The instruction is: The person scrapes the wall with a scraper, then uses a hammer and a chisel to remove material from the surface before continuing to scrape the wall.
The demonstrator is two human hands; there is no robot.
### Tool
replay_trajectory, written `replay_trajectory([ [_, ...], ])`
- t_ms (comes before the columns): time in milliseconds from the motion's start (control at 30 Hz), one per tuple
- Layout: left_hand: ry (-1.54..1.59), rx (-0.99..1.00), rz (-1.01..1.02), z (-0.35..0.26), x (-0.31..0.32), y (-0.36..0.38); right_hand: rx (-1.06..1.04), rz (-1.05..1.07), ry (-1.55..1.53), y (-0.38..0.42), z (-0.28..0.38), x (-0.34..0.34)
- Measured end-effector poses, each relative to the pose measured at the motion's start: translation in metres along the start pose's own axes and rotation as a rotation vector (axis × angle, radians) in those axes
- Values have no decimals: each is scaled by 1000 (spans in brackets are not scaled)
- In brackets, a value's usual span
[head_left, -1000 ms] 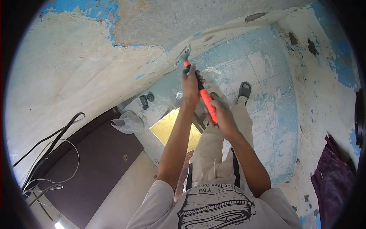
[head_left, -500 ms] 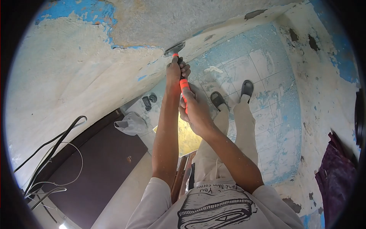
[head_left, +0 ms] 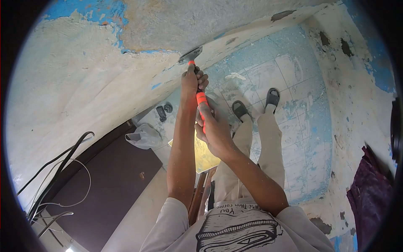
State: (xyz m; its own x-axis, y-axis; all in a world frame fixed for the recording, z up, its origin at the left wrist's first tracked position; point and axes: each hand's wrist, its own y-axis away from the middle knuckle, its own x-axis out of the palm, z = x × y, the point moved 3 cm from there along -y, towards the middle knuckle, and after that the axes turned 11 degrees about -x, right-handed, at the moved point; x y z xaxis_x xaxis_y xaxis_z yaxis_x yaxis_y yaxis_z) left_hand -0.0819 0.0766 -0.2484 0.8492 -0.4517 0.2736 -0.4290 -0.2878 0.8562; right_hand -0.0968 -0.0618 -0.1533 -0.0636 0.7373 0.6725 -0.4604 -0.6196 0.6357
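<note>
A long-handled scraper (head_left: pixel 201 99) with an orange-red and black handle is in both my hands. Its wide grey blade (head_left: pixel 191 55) meets the wall (head_left: pixel 126 80) near the lower border of a bare grey patch. My left hand (head_left: pixel 194 80) wraps round the handle close below the blade. Farther down, my right hand (head_left: pixel 215 131) is closed round the lower end, with the thumb lying along it. Flaking blue paint (head_left: pixel 90 11) borders the grey patch.
Dusty floor tiles (head_left: pixel 294 138) carry scattered paint debris. At left are a dark brown panel (head_left: pixel 105 180), loose cables (head_left: pixel 63 168) and a clear plastic bag (head_left: pixel 143 136). A yellow board (head_left: pixel 205 157) lies beneath my arms. A dark purple cloth (head_left: pixel 369 189) hangs at right.
The scraper and both hands have shifted slightly left and down in view, the blade still at the wall. My grip looks the same.
</note>
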Motion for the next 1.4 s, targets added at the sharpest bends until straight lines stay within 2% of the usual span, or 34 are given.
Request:
replay_trajectory([
  [200,-53,79,-8,0,3,4,1,9,-46,1,-5,-2],
  [333,-47,44,-18,-3,7,9,-39,11,-12,6,-1,2],
  [467,-70,41,-1,1,5,8,13,-14,2,5,-9,-4],
  [633,9,14,40,-2,13,14,-80,-25,146,7,-3,2],
  [733,-26,11,51,1,3,1,-18,-56,52,-9,-10,1],
  [900,-22,11,2,-1,8,4,-56,7,92,4,2,6],
  [967,10,-12,122,-1,1,2,-69,0,87,5,-6,5],
  [1067,95,-49,99,5,-9,-19,-59,-54,107,-13,-14,-3],
  [1133,96,6,82,8,4,-1,-61,-31,197,3,0,-3],
  [1267,44,115,82,-11,44,54,-133,8,175,40,26,12],
  [1400,17,33,87,-9,31,32,-24,-13,58,26,20,11],
])
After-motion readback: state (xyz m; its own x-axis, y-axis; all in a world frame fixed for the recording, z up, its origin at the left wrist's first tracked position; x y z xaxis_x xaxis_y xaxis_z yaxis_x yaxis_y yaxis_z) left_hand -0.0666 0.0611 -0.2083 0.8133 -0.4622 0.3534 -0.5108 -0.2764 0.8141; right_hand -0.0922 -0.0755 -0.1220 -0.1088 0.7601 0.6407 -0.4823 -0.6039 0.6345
